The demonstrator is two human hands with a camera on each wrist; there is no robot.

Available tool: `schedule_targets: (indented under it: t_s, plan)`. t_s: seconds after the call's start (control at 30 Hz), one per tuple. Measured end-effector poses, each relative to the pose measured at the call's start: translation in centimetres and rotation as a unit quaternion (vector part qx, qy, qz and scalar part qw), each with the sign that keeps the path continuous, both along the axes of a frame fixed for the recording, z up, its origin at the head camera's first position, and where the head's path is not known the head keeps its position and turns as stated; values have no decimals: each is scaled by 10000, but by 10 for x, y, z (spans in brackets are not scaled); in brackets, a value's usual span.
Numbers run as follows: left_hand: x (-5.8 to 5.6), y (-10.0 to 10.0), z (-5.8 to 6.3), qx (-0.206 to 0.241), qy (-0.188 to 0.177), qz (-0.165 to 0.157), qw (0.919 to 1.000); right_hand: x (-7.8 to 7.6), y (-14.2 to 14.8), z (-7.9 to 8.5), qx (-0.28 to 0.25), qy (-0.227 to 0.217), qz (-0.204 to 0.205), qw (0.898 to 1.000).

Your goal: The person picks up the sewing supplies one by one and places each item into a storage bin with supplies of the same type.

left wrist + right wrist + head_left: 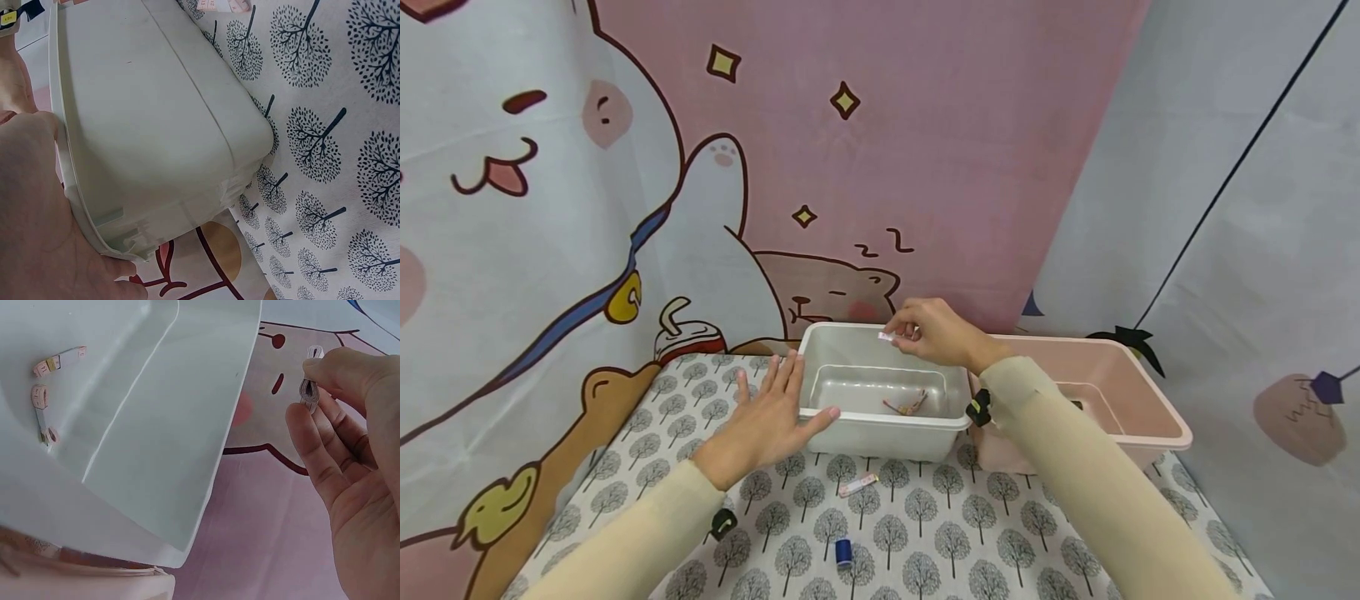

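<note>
Over the back of the white bin (887,427), my right hand (936,332) pinches a small folded tape measure (309,387) between thumb and fingers. Its loops show end-on in the right wrist view. My left hand (767,417) has its fingers spread straight at the bin's left front corner, touching the rim. Inside the bin lie folded tape measures (913,406), which the right wrist view shows as pinkish strips (59,361) with printed marks. On the cloth in front are another folded tape measure (857,485) and a blue spool of thread (843,552).
A pink bin (1157,437) stands right against the white one, partly behind my right forearm, with a small dark item (1077,405) inside. The table has a tree-print cloth (951,542). A cartoon-printed curtain (955,150) hangs close behind the bins.
</note>
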State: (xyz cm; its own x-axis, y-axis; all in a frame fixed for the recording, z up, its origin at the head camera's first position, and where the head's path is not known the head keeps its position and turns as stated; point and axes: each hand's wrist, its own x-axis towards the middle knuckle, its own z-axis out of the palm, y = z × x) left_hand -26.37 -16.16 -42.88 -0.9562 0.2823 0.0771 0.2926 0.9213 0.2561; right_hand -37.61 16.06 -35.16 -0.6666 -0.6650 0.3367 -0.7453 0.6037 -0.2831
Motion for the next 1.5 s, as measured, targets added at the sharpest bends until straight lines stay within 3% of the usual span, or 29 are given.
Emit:
schedule_targets:
  t_s: [0.43, 0.6, 0.83, 1.5]
  plan:
    - [-1, 0, 0, 5, 0, 19, 10000, -12, -2, -5, -29, 12, -5, 10000]
    - [0, 0, -1, 26, -37, 32, 10000, -11, -2, -8, 127, -230, -214, 9994]
    - [1, 0, -1, 6, -63, 20, 10000, -4, 0, -10, 474, -523, -447, 9965]
    - [0, 2, 1, 81, -60, 35, 9999, 28, 5, -3, 634, -378, -433, 9963]
